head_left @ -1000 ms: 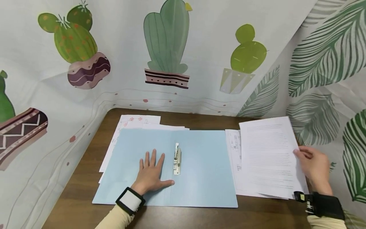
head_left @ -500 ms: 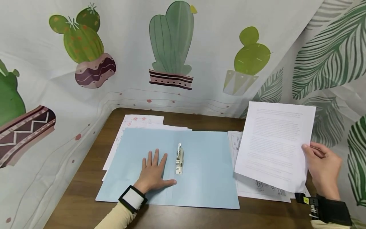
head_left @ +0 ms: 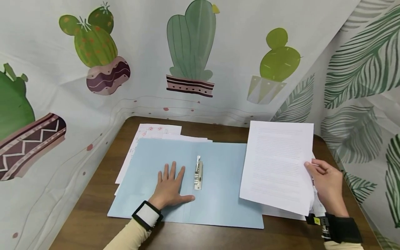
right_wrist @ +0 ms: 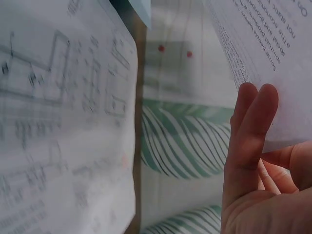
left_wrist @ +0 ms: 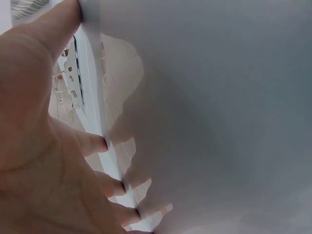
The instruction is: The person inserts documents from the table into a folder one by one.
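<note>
An open light-blue folder (head_left: 218,198) lies flat on the brown table (head_left: 93,225), with a metal binder clip (head_left: 198,172) along its spine. My left hand (head_left: 170,182) presses flat on the folder's left half, fingers straight and spread. The left wrist view shows the same left hand (left_wrist: 44,151) on the folder (left_wrist: 219,122), with the clip (left_wrist: 66,83) beyond it. My right hand (head_left: 323,177) pinches the right edge of a printed sheet (head_left: 276,165). It holds the sheet tilted above the folder's right edge. In the right wrist view its fingers (right_wrist: 248,141) lie behind that sheet (right_wrist: 263,39).
White papers (head_left: 150,133) stick out from under the folder's far left corner. A pile of papers with line drawings (right_wrist: 58,122) lies on the table at the right, mostly hidden under the held sheet. Cactus and leaf-print cloth (head_left: 190,52) walls the table on three sides.
My right hand has lifted the printed sheet off the right pile and carried it leftward, over the folder's right edge. My left hand has stayed flat on the folder.
</note>
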